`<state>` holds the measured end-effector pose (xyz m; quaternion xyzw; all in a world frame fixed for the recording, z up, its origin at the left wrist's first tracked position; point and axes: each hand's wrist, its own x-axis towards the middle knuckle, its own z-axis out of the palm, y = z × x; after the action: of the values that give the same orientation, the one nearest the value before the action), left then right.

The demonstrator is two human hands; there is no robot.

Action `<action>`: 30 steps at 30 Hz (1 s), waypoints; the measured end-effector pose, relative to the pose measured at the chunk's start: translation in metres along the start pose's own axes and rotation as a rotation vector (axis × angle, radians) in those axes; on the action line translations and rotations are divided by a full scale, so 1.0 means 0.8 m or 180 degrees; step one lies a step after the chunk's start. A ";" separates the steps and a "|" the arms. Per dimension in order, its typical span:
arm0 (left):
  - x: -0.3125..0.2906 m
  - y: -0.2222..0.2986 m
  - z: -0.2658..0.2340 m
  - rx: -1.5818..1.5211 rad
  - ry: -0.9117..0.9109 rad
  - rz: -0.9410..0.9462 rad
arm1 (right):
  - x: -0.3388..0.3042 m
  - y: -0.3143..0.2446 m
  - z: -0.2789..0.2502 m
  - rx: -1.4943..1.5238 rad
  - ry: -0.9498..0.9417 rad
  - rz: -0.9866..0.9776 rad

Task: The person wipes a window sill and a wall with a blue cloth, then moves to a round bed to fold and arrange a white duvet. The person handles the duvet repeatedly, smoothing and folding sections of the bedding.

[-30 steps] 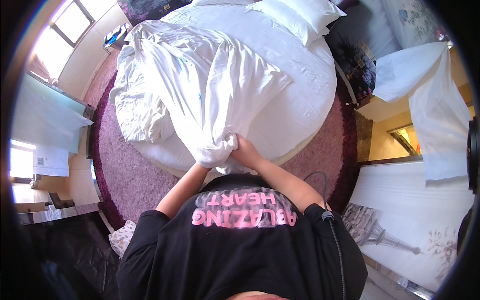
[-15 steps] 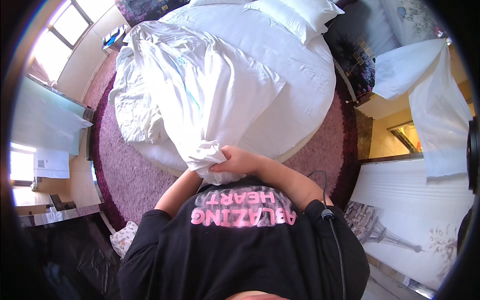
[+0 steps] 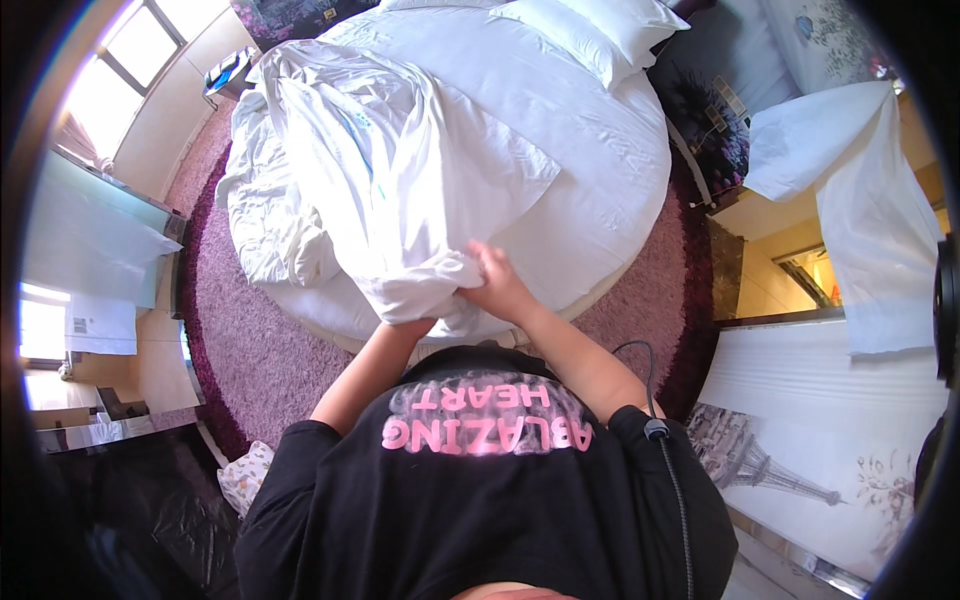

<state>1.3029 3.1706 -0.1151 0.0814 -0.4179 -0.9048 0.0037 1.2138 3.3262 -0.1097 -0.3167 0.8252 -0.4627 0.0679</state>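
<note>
Round bed (image 3: 590, 190) with a fitted white sheet, sitting on a round purple rug (image 3: 265, 350) with a darker border. Left to right: bright window (image 3: 150, 40) top left, pale hanging cloth (image 3: 95, 235) below it. Glossy black sheet (image 3: 140, 500) bottom left, small patterned white cloth (image 3: 245, 478) just beside the person's sleeve. Small stand (image 3: 228, 75) with something blue on it, near the bed's far-left edge.

Crumpled off-white bedding (image 3: 275, 225) piled along the bed's left edge. Overlapping it on the right: big white cloth (image 3: 410, 190), blue-green marks on it, running from the far-left edge of the bed to the near edge. Its near end is bunched up at the near edge, in front of the person; one corner lies out to the right on the bed.

Left hand (image 3: 413, 327) under the bunch, fingers mostly covered, can't tell their grip. Right hand (image 3: 497, 290) at the bunch's right side: fingers point up, thumb lower, cloth edge between; blurred, can't tell if they're pinching it.

Black T-shirt (image 3: 480, 510), pink lettering, dark cable (image 3: 675, 510) down its right side. Two pillows (image 3: 600, 40) at the bed's far-right edge. Far right: draped white cloth (image 3: 880, 230), tower-print panel (image 3: 790, 430) below.
</note>
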 end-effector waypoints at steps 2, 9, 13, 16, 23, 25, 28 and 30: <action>-0.018 0.032 0.042 0.4814 -0.0576 0.0377 | -0.002 0.004 -0.001 0.1037 -0.1182 0.0596; -0.046 0.028 -0.001 0.3259 0.0539 0.0173 | -0.007 -0.024 0.020 0.0643 -0.1404 -0.0087; -0.048 0.036 -0.001 0.3184 0.0745 0.0490 | 0.012 -0.031 0.026 0.0184 -0.1626 -0.0347; -0.044 0.029 -0.030 0.2975 0.0680 0.0583 | 0.014 -0.037 0.026 0.1036 -0.1577 0.0120; -0.046 0.019 -0.033 0.2937 0.0686 0.0538 | 0.010 -0.130 -0.016 0.2828 -0.3549 -0.0151; -0.044 0.015 -0.016 0.2976 0.0693 0.0567 | 0.006 -0.124 -0.004 0.3558 -0.3598 0.0490; -0.029 0.032 -0.021 0.2891 0.0568 0.0610 | -0.001 -0.097 0.006 0.4445 -0.3156 0.1555; -0.014 0.058 -0.031 0.2789 0.0389 0.0557 | -0.009 -0.093 -0.010 0.4935 -0.2752 0.2077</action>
<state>1.3151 3.1223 -0.0942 0.0929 -0.7659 -0.6323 0.0701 1.2501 3.3083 -0.0467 -0.0808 0.2388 -0.6830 0.6855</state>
